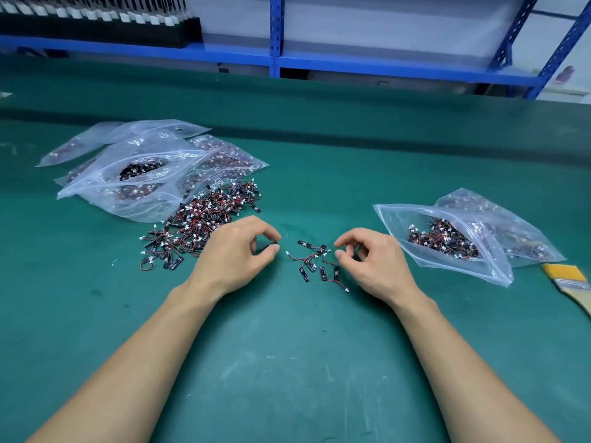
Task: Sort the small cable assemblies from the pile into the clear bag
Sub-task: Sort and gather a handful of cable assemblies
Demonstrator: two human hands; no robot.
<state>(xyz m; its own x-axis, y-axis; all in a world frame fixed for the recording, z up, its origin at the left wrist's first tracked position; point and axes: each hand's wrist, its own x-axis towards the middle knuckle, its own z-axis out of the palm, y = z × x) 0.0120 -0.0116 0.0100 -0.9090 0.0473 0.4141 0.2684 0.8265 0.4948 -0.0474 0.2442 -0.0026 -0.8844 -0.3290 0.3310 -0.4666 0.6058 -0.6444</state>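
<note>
The person's left hand (236, 254) pinches one cable piece (272, 244) between thumb and forefinger, a tight grip just right of the pile (198, 225) of red-and-black cable pieces at left of centre. The right hand (374, 260) has curled fingers and a narrow grip, with nothing seen between thumb and forefinger, just beside a small loose cluster (315, 265) on the green desk (287, 362). The clear bag (447, 241) lies at right, partly filled, with a brush (572, 282) near it. More bags (134, 174) lie upper left.
</note>
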